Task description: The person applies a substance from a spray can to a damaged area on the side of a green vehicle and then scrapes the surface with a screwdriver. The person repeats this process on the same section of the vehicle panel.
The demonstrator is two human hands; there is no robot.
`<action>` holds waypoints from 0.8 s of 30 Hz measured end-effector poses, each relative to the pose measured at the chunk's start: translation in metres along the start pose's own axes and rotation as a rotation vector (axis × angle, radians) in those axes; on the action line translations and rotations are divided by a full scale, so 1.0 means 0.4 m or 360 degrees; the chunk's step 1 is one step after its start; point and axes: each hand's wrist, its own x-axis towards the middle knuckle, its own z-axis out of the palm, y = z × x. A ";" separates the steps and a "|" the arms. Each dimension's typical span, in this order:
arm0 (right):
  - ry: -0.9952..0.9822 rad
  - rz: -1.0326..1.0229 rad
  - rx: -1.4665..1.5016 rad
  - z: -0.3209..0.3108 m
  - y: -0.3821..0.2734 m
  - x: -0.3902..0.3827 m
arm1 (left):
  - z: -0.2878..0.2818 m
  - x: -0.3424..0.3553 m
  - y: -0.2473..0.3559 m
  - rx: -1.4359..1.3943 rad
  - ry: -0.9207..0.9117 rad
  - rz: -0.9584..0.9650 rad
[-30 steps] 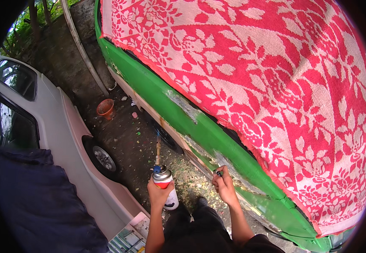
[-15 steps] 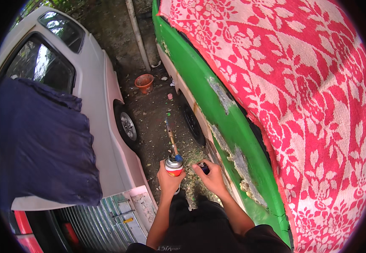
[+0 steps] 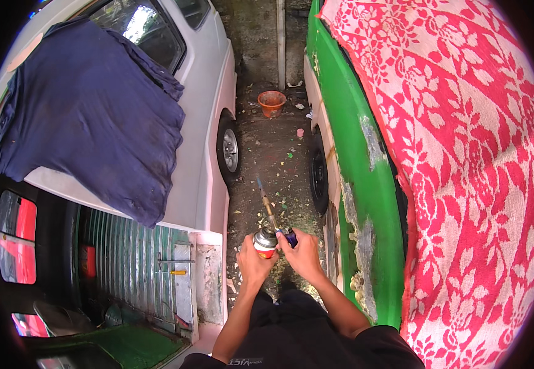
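My left hand (image 3: 255,265) is wrapped round the canister of a gas torch (image 3: 264,241), a silver-topped can with a red and white label. Its brass burner tube points up and away from me, bluish at the tip; whether that is a flame I cannot tell. Close against the torch head, my right hand (image 3: 306,255) is closed on a small dark purple object (image 3: 290,237), which may be a lighter. My right thumb lies beside the torch valve and seems to touch it. Fingers hide much of both items.
A white vehicle (image 3: 208,111) with a dark blue cloth (image 3: 95,117) stands left, its ribbed bed (image 3: 132,264) open. Right is a green vehicle (image 3: 384,203) with scraped patches, under a red floral cover (image 3: 463,154). Between them lie debris and an orange pot (image 3: 272,104).
My right hand has moved left, from apart to right beside the torch head. The view has turned left, so the vehicles and pot appear farther right.
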 end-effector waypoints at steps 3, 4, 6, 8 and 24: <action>-0.0015 -0.0066 -0.0088 0.032 0.000 -0.004 | -0.020 -0.012 -0.022 0.0035 0.0043 -0.0025; -0.0014 -0.0087 -0.0132 0.042 0.002 -0.005 | -0.030 -0.009 -0.024 0.0030 0.0036 -0.0036; -0.0010 -0.0153 -0.0143 0.057 0.007 -0.002 | -0.037 -0.007 -0.038 0.0072 0.0054 -0.0057; -0.0016 -0.0178 -0.0139 0.072 -0.001 -0.003 | -0.052 -0.003 -0.050 0.0110 0.0061 -0.0060; -0.0219 0.0763 0.0841 0.125 0.023 -0.013 | -0.072 0.015 -0.107 0.0199 -0.0001 -0.0012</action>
